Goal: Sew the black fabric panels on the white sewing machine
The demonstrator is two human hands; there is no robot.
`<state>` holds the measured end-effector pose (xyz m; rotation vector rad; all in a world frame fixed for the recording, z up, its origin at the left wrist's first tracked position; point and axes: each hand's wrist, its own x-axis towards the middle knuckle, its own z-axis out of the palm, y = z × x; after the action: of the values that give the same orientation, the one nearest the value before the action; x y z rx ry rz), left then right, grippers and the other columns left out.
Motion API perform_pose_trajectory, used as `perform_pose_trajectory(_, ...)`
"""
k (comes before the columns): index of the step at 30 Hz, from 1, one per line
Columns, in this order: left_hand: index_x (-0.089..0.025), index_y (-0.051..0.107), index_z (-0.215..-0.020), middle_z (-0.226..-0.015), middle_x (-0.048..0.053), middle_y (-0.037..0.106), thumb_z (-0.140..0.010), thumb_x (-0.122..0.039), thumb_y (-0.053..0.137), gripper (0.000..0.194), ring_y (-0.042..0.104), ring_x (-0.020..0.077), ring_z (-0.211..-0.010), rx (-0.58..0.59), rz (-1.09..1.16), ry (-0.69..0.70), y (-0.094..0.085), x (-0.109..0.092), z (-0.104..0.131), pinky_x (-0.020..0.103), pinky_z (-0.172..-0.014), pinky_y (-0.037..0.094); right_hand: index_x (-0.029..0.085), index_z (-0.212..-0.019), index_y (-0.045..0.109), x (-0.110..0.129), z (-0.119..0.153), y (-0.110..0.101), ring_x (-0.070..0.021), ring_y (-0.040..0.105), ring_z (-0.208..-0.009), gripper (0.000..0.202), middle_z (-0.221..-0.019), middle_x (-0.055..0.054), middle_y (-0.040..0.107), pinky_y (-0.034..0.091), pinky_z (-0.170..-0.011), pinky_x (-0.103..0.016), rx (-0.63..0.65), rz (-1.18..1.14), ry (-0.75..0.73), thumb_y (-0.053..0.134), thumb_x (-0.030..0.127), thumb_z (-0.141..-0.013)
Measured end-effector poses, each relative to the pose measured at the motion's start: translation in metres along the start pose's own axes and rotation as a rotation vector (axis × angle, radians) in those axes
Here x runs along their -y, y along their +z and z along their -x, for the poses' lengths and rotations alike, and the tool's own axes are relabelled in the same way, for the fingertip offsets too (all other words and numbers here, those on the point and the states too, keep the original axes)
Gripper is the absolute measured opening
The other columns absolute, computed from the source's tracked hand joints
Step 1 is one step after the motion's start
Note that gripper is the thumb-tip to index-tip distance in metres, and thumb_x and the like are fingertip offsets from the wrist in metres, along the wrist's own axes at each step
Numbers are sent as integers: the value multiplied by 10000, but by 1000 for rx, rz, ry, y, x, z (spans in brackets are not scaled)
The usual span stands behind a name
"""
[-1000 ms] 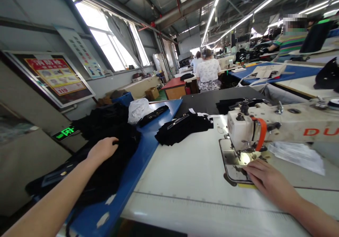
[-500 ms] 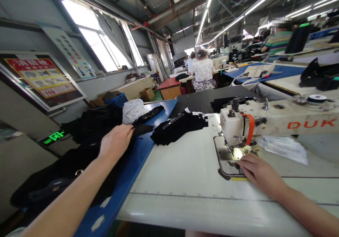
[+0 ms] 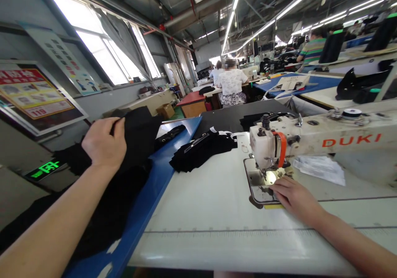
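Observation:
My left hand is closed on a black fabric piece, lifted above the dark heap of black fabric at the left. The fabric hangs out to the right of the fist. Beside the needle of the white sewing machine, my right hand rests with its fingertips pressed together over the metal needle plate. Whatever the right fingers may pinch is hidden or too small to make out. Between my hands, a stack of black pieces with zippers lies on the white machine table.
A blue board slopes along the table's left side, with another black zippered piece on it. White paper-like strips lie under the machine arm. A person in a white patterned top sits further ahead, back turned.
My left hand has moved left and up, raising the black fabric piece over the heap. My right hand stays by the needle. The whole view has shifted slightly.

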<state>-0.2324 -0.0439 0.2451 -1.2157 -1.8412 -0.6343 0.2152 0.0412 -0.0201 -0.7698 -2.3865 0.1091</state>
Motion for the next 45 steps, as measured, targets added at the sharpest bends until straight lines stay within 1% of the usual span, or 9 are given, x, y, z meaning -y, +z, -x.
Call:
perform_pose_trajectory(4,-156,674,-1044,-937,106,665,-968,-427,342,435,643,249,-932,186,45,324,13,-55,36,363,-775,494,184,-934,717,2,-3,-4,-215,599,-844,244,-862,-79,667,518,-776,-348,3,10,13,478,135,-922)
perform_pose_trajectory(9,-221,659,-917,-872,48,669,-936,-182,392,271,661,181,-823,645,383,665,51,-145,183,276,-725,539,187,-885,712,5,-9,-7,-201,578,-826,194,-806,-62,653,497,-773,-324,38,46,36,528,129,-905)
perform_pose_trajectory(13,-204,664,-985,-915,62,705,-947,-167,377,292,680,187,-836,694,556,690,63,-197,251,299,-779,561,190,-887,703,2,-5,-12,-193,575,-839,191,-837,-54,668,490,-796,-313,33,34,25,525,122,-904)
perform_pose_trajectory(20,-215,674,-1057,-994,47,729,-972,-297,383,314,700,184,-875,759,666,495,60,-232,241,285,-796,562,182,-1016,696,-54,26,-52,-220,588,-900,233,-956,-98,678,496,-813,-352,-146,204,295,493,137,-909)
perform_pose_trajectory(25,-242,702,-993,-899,36,722,-988,-390,331,400,693,169,-796,761,821,475,52,-240,235,264,-731,563,186,-925,717,-86,34,-70,-229,595,-921,150,-965,-88,694,478,-833,-359,44,356,431,569,177,-904)
perform_pose_trajectory(29,-208,692,-1107,-1110,90,699,-966,-429,366,418,655,229,-1030,627,773,497,66,-233,229,359,-925,531,195,-836,715,-90,35,-67,-216,600,-876,175,-913,-71,706,460,-805,-339,76,419,410,563,168,-916)
perform_pose_trajectory(33,-174,587,-1307,-1393,121,546,-934,-439,416,488,494,304,-1292,699,617,639,82,-223,233,471,-1035,452,187,-769,705,-89,35,-65,-214,599,-834,186,-842,-68,699,448,-771,-326,15,402,452,579,162,-903)
perform_pose_trajectory(39,-199,512,-1383,-1452,112,483,-938,-422,407,509,423,287,-1354,740,559,656,80,-220,242,472,-1066,413,194,-773,720,-89,32,-66,-213,609,-836,166,-832,-59,707,466,-763,-316,-14,332,491,603,187,-889)
perform_pose_trajectory(45,-226,523,-1373,-1449,94,490,-926,-411,436,492,431,278,-1350,718,565,649,80,-220,242,464,-1065,415,193,-744,730,-93,32,-61,-209,626,-812,165,-801,-62,711,484,-763,-319,-189,137,600,609,163,-851)
